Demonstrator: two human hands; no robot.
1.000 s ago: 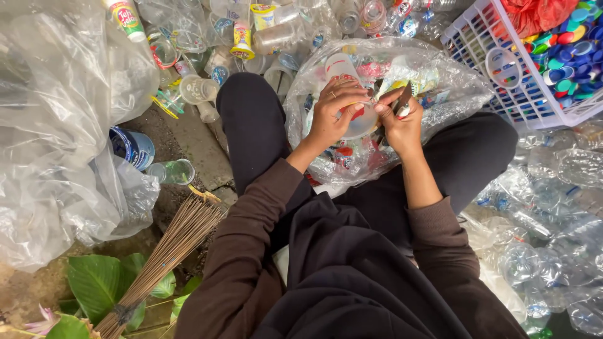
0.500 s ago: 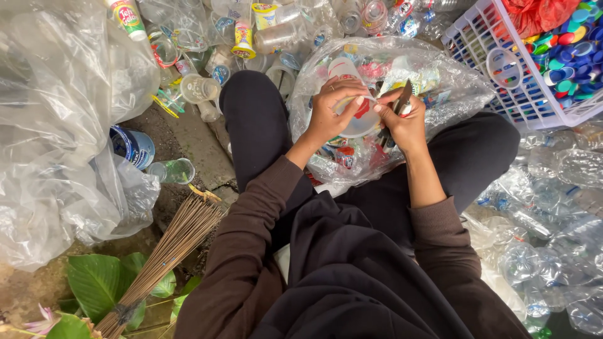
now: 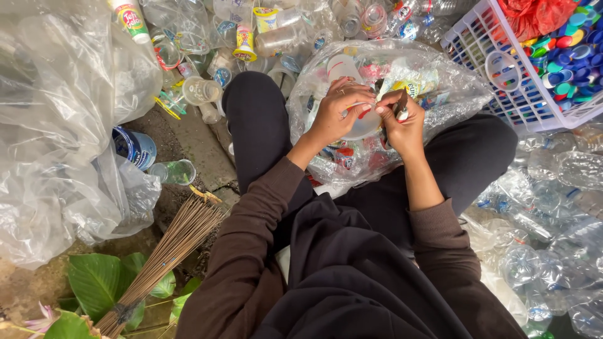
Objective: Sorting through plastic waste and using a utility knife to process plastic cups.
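clear glossy plastic cup [image 3: 352, 119], smooth and thin. crinkled shiny plastic bag [image 3: 440, 88] at twelve o'clock; white plastic lattice basket [image 3: 477, 37] at two o'clock; matt dark cloth sleeves [image 3: 251, 251]; dry rough straw broom [image 3: 169, 251] at eight o'clock; rough, dull concrete ground [image 3: 188, 141].

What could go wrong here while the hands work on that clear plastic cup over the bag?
The right hand holds a small tool against the clear plastic cup close to the left hand; a slip might nick the left fingers. The cup sits over an open clear bag on the lap, so scraps could slide off onto the ground.
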